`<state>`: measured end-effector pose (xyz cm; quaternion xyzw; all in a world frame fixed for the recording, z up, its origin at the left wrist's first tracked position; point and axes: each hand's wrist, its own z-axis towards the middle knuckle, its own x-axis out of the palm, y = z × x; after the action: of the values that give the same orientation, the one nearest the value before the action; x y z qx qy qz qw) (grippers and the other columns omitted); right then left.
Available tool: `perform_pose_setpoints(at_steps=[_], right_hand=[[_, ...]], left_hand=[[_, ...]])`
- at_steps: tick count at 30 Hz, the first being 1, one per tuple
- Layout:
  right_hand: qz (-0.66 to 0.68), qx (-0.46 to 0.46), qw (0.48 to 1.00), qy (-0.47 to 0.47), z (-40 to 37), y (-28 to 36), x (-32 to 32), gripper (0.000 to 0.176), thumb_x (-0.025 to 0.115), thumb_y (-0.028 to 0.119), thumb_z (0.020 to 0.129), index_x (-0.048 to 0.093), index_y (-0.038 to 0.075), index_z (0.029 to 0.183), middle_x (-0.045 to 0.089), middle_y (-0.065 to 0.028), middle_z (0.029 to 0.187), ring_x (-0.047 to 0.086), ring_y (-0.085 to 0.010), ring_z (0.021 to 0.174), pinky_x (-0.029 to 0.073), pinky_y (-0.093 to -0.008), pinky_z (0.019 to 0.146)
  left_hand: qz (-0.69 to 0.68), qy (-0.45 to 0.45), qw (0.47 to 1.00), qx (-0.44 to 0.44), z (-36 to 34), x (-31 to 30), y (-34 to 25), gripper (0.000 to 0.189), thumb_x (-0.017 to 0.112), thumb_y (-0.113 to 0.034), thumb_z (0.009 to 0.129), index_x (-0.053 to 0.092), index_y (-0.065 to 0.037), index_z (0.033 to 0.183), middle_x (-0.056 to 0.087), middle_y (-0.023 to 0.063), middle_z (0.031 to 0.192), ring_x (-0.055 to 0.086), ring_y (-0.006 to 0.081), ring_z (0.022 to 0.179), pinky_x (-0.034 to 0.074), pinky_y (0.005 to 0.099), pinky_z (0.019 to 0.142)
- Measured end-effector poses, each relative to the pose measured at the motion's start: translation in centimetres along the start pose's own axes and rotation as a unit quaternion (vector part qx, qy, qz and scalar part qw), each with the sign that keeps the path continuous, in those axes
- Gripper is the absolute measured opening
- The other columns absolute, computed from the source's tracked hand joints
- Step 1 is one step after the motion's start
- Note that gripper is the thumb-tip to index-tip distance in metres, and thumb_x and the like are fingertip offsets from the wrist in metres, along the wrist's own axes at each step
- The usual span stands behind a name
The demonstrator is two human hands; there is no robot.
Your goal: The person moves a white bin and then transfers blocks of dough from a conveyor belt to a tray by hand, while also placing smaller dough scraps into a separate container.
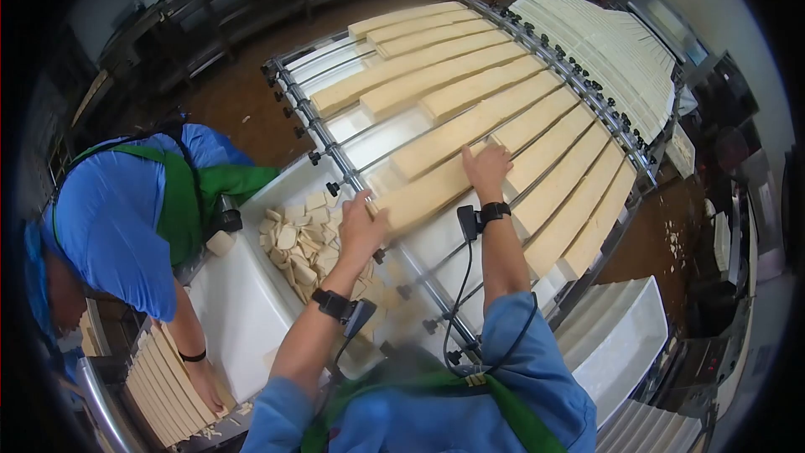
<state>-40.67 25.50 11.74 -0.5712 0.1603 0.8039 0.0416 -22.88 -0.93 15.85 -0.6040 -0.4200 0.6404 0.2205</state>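
Head view: a white roller desk [373, 132] carries long pale strips over a brown floor [243, 101]. The left hand [360, 231] clasps the near end of one strip [428, 191]. The right hand [486, 169] lies flat on it, fingers released. A co-worker [126, 210] bends alongside.

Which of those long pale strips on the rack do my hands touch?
The strip ending at the rack's left rail, beside the cut pieces: left hand at that end, right hand flat farther along.
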Motion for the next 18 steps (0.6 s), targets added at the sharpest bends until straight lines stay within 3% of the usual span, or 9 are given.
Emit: perform_pose_setpoints(at_steps=[4,6,9,16,18], right_hand=[[0.034,0.032,0.994,0.098,-0.6,0.8,-0.9,0.077,0.062,0.066,0.090,0.073,-0.006,0.115,0.065,-0.0245,0.124,0.057,-0.0404,0.123,0.039,-0.0565,0.105],[0.058,-0.007,0.987,0.151,-1.2,0.9,-1.0,0.078,0.059,0.067,0.092,0.075,-0.006,0.113,0.063,-0.0254,0.129,0.056,-0.0406,0.126,0.037,-0.0589,0.107],[0.031,-0.041,0.996,0.067,-1.8,0.8,0.1,0.077,0.056,0.068,0.094,0.075,-0.005,0.108,0.068,-0.0275,0.121,0.064,-0.0413,0.115,0.042,-0.0596,0.103],[0.026,-0.045,0.996,0.073,-1.8,0.5,0.7,0.075,0.053,0.067,0.097,0.072,-0.005,0.109,0.074,-0.0247,0.109,0.070,-0.0414,0.106,0.038,-0.0598,0.109],[0.044,-0.021,0.989,0.140,-1.6,0.9,-0.5,0.078,0.052,0.068,0.098,0.068,-0.005,0.119,0.073,-0.0279,0.115,0.069,-0.0425,0.112,0.034,-0.0602,0.114]], left_hand=[[0.046,-0.007,0.998,0.032,-1.0,-2.7,1.4,0.054,0.071,-0.030,0.092,0.057,-0.011,0.141,0.059,0.0216,0.124,0.061,0.0405,0.116,0.049,0.0479,0.102],[0.051,-0.022,0.998,0.028,-1.8,-3.9,1.4,0.051,0.071,-0.028,0.093,0.058,-0.011,0.140,0.059,0.0215,0.123,0.062,0.0405,0.115,0.049,0.0474,0.101],[0.059,-0.021,0.997,0.032,-2.3,-4.1,0.7,0.051,0.071,-0.028,0.094,0.058,-0.011,0.140,0.059,0.0216,0.123,0.062,0.0405,0.115,0.049,0.0467,0.101],[0.068,-0.030,0.996,0.042,-2.3,-3.3,0.5,0.050,0.071,-0.028,0.094,0.059,-0.011,0.140,0.059,0.0218,0.122,0.061,0.0406,0.116,0.049,0.0464,0.101],[0.071,-0.038,0.995,0.063,-2.0,-3.1,1.1,0.050,0.071,-0.028,0.094,0.060,-0.011,0.140,0.058,0.0220,0.123,0.061,0.0404,0.116,0.048,0.0462,0.101]])
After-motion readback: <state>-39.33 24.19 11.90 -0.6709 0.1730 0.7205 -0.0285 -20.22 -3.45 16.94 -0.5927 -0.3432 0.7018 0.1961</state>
